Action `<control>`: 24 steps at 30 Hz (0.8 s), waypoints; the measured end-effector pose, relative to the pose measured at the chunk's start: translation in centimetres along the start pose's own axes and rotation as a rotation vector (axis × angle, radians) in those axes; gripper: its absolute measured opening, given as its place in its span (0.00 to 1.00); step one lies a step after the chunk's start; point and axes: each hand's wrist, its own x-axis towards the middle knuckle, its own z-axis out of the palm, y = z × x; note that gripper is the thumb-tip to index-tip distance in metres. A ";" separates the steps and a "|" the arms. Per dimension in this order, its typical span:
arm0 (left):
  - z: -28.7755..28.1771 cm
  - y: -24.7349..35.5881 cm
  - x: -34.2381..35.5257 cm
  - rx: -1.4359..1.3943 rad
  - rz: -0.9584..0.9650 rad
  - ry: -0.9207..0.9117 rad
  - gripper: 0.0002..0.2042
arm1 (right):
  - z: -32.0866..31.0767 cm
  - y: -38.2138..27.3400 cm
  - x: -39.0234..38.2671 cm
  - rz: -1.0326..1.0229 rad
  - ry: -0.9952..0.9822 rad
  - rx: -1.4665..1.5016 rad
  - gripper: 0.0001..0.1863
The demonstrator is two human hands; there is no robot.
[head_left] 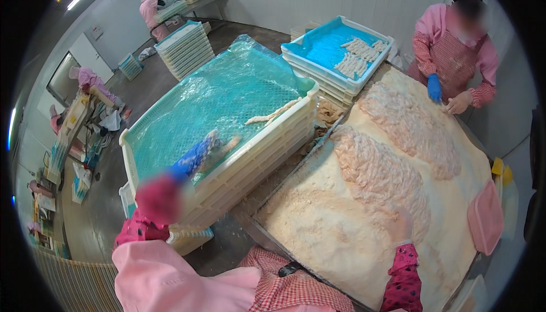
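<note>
Blue-gloved left hand point(199, 155) blurs over a turquoise-lined tray point(261, 146); grip unclear. Right hand point(400, 228), fingers unclear, touches flour point(318, 221) beside raw meat point(378, 175). The floured strip point(274, 114) on the tray lining looks soft, light, best supported mid-length.

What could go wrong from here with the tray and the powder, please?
The wrinkled teal plastic film might shift under the blue-gloved left hand, disturbing the pale coated strips near the cream plastic tray's rim.

Loose cream-coloured powder lies near the grey table's edge, so a wide sweep by the powder-dusted right hand could spill some.
</note>
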 end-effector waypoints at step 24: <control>40.3 -9.8 -3.2 0.945 1.007 -0.637 0.18 | -5.1 -1.1 -19.3 0.197 -0.085 0.015 0.18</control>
